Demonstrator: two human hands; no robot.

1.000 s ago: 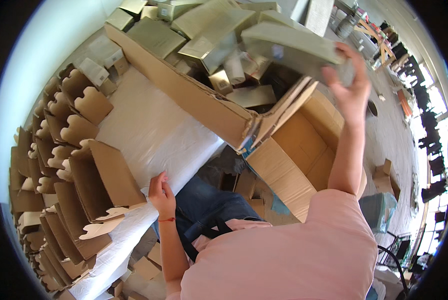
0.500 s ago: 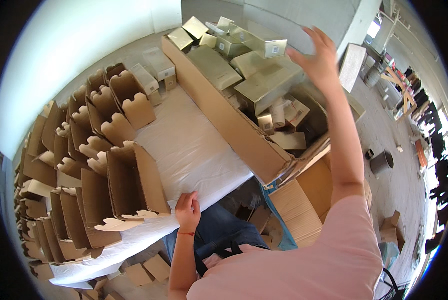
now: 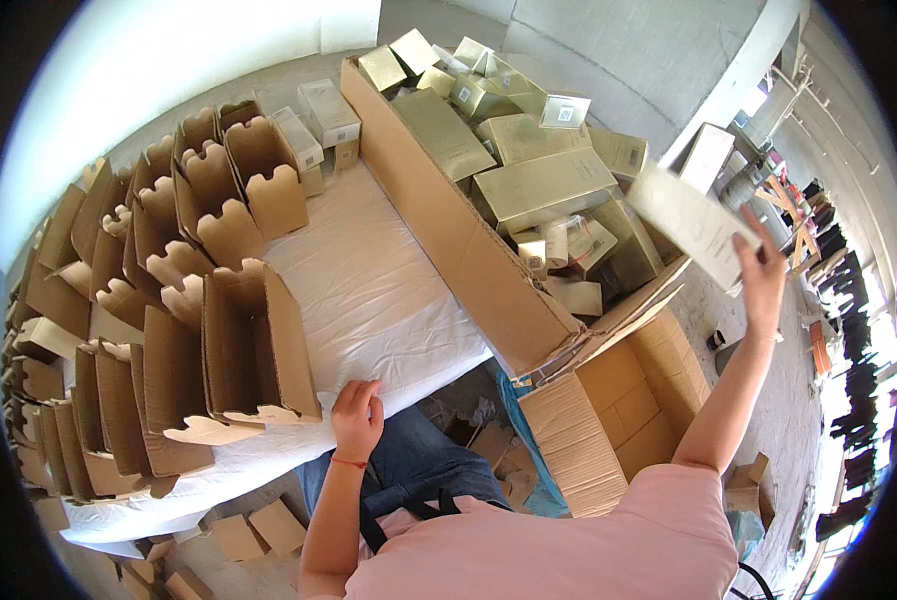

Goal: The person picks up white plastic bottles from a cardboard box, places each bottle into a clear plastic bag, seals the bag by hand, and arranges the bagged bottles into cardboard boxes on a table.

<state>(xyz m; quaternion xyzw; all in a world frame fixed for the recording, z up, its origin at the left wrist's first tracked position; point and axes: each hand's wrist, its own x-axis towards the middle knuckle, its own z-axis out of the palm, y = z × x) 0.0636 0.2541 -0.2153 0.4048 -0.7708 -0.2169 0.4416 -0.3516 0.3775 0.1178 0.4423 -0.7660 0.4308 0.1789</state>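
My right hand (image 3: 763, 275) is raised at the right and grips a long flat pale box (image 3: 690, 222) by its lower end, held in the air beside a big brown carton (image 3: 448, 210) full of gold-coloured boxes (image 3: 543, 185). My left hand (image 3: 357, 417) rests with curled fingers on the near edge of the white-covered table (image 3: 368, 290), holding nothing. It lies just right of an upright open cardboard sleeve (image 3: 258, 345).
Many folded cardboard sleeves (image 3: 118, 300) stand in rows on the table's left. Small gold boxes (image 3: 323, 120) sit at its far end. An open cardboard box (image 3: 618, 410) stands on the floor to my right, with scraps (image 3: 258, 530) under the table.
My right hand has come back from the carton to the right, now with a long flat box in it. My left hand stays at the table edge.
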